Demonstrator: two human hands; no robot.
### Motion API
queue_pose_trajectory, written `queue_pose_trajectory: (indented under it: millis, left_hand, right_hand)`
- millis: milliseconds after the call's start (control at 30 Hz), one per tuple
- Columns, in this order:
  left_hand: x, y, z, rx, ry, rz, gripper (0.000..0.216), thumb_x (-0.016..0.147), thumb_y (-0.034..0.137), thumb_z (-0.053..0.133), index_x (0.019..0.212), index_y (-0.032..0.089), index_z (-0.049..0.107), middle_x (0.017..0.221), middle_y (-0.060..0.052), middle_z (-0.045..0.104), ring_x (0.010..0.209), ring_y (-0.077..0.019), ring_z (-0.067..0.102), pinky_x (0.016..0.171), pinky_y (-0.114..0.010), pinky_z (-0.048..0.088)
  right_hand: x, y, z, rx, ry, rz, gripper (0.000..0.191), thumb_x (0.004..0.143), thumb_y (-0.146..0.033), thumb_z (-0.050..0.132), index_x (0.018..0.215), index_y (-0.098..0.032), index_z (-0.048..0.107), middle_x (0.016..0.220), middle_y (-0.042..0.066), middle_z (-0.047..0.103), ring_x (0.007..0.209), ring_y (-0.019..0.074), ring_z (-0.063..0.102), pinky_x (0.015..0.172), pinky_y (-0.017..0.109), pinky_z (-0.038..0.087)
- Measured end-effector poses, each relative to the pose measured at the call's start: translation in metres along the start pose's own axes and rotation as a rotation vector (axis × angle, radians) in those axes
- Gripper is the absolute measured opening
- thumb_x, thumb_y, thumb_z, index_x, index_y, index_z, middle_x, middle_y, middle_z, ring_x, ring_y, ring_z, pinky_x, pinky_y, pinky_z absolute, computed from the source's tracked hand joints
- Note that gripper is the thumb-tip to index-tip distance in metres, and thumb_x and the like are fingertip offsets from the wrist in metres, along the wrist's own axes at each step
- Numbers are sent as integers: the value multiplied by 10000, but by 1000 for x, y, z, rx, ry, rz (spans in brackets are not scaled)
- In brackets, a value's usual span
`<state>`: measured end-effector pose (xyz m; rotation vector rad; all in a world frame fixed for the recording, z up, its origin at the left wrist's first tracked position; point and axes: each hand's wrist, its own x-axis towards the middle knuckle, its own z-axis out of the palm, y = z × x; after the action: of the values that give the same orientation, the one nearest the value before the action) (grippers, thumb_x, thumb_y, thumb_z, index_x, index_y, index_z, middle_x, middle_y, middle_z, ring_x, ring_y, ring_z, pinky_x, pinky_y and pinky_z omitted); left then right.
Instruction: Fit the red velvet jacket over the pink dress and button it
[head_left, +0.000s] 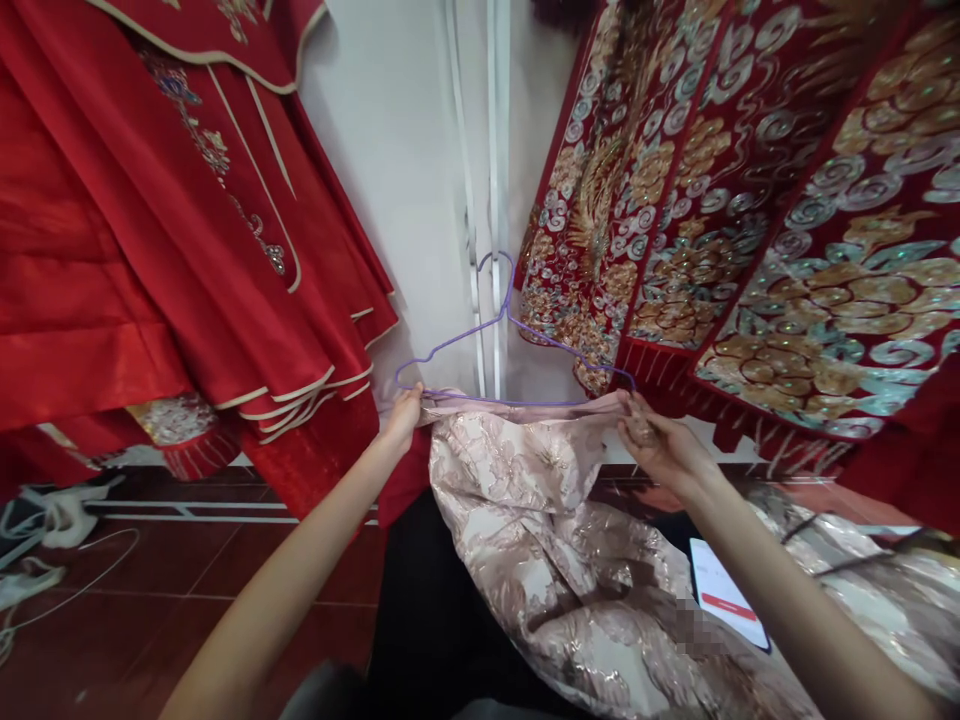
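Note:
A pale pink brocade garment point(517, 460) with a shiny floral pattern hangs down from between my two hands and spreads over my lap. Its plain pink top edge lies along the bottom bar of a purple wire hanger point(469, 330). My left hand point(405, 415) is closed at the left end of that edge, pinching the cloth beside the hanger's left corner. At the other end, my right hand point(656, 435) grips the cloth by the hanger's right corner. Whether the fingers also hold the wire is hard to see. The hanger's hook points up in front of white poles.
Red garments point(225, 200) with cream piping hang on the left. Heavily embroidered red and gold garments point(712, 220) hang on the right. A lit phone point(726, 595) lies by my right forearm. White cables and a strappy white item point(67, 515) are on the red tiled floor point(195, 560).

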<state>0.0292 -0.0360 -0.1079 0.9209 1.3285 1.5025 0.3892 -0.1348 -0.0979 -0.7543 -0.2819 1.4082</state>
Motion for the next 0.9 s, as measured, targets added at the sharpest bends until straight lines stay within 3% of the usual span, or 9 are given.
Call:
queue_pose_trajectory:
  millis: [133, 267, 367, 467, 600, 700, 800, 900]
  left_hand:
    - [1, 1, 2, 12, 25, -9, 207, 806, 355, 611, 706, 174, 607, 641, 2, 589, 607, -137, 553, 623, -244, 447]
    - [0, 1, 3, -3, 18, -17, 186, 818, 336, 589, 724, 176, 606, 629, -1, 593, 608, -140, 564, 602, -247, 459]
    - [-2, 0, 2, -3, -4, -22, 174, 811, 327, 599, 732, 175, 626, 646, -11, 616, 613, -145, 582, 603, -250, 465]
    - [-4, -1, 0, 8, -25, -38, 176, 800, 322, 609, 716, 171, 643, 663, -21, 637, 599, -145, 587, 589, -247, 460]
    - [-6, -2, 2, 13, -26, -61, 181, 813, 287, 582, 702, 164, 654, 648, -20, 644, 557, -129, 570, 567, -238, 452]
    - [-11, -4, 7, 11, -54, -102, 173, 809, 265, 585, 711, 147, 666, 643, -36, 653, 549, -135, 579, 542, -240, 455]
    - [-17, -5, 10, -2, -77, -129, 154, 788, 262, 614, 714, 138, 667, 665, -54, 667, 571, -143, 599, 531, -237, 459]
    - [-18, 6, 5, -29, -70, -145, 121, 759, 260, 644, 768, 142, 670, 698, -49, 673, 592, -142, 608, 546, -236, 466]
  right_hand:
    - [7, 0, -18, 76, 106, 8, 287, 843, -6, 385, 814, -203, 592, 726, -20, 720, 546, 64, 667, 564, 163, 570]
    - [7, -5, -14, 65, 55, -89, 226, 784, -21, 435, 749, -203, 563, 625, -47, 669, 514, 68, 639, 567, 176, 566]
    - [9, -12, -4, -158, -46, -245, 182, 742, -56, 493, 770, -222, 562, 652, -46, 647, 528, 99, 624, 542, 209, 551]
    - [17, -23, 4, -640, -97, -454, 196, 717, -103, 609, 843, -249, 575, 597, -68, 562, 453, 105, 515, 465, 222, 472]
    - [25, -39, 27, -1109, -236, -718, 304, 608, -110, 718, 820, -246, 549, 687, -48, 533, 609, 127, 507, 653, 254, 463]
    - [24, -38, 53, -1244, -332, -900, 400, 568, -114, 715, 913, -250, 567, 844, -10, 594, 784, 184, 551, 773, 290, 442]
    - [28, -31, 68, -1267, -454, -910, 459, 595, -158, 704, 1026, -251, 577, 908, 5, 628, 818, 207, 568, 795, 310, 437]
    - [40, -27, 64, -1124, -503, -865, 330, 627, -199, 690, 943, -235, 602, 888, 4, 626, 828, 191, 565, 802, 296, 432]
